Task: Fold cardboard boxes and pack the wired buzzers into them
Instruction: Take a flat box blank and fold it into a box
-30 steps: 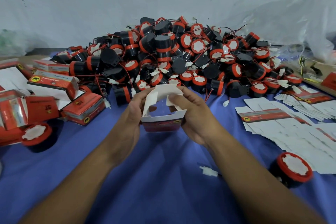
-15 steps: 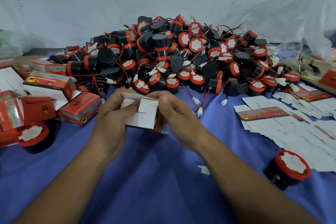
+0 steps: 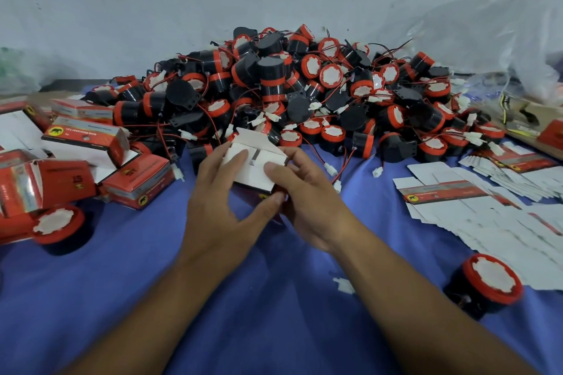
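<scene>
Near right corner of the blue cloth (image 3: pixel 146 289): one loose buzzer (image 3: pixel 489 281). Centre: my left hand (image 3: pixel 217 204) and right hand (image 3: pixel 309 201) both clasp the half-folded box (image 3: pixel 254 166), fingertips pressing its white end flaps flat, left thumb under the near side. I judge the flaps need square creases and a full tuck before filling. Right edge: flat blanks (image 3: pixel 487 210). Left edge: folded boxes (image 3: pixel 88 138). Far edge: the buzzer pile (image 3: pixel 304 85).

Bare left hand (image 3: pixel 217 213) (right hand (image 3: pixel 307 204) likewise)
</scene>
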